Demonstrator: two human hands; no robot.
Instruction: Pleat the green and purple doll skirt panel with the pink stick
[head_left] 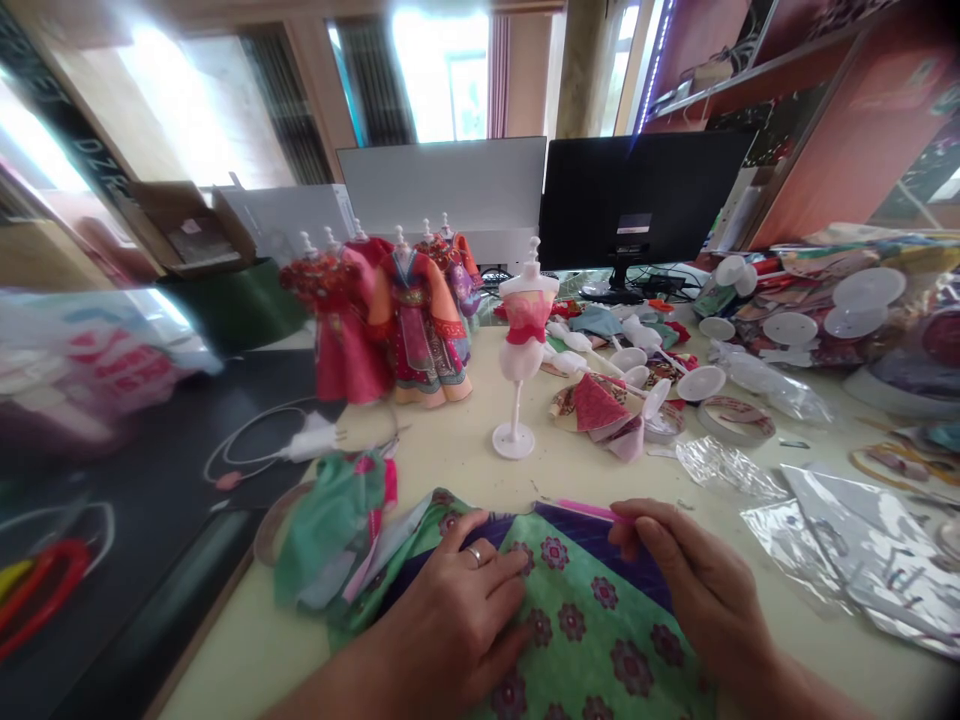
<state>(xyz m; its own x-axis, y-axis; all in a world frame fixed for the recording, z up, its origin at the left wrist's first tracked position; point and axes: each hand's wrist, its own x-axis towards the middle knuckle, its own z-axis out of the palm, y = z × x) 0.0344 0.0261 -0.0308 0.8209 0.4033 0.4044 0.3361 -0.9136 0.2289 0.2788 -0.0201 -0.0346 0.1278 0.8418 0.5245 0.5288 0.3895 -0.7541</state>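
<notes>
Pinching a slim pink rod [585, 510], the right hand [694, 575] curls over floral cloth [581, 588].

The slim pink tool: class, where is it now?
In the head view, right of centre: the right hand holds the slim pink tool at the upper edge of the purple fabric.

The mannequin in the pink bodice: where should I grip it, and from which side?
Probably the bare stem of the mannequin, from the near side: it rises slim and upright above the round base, while dressed figures stand left and loose fabric lies right.
</notes>
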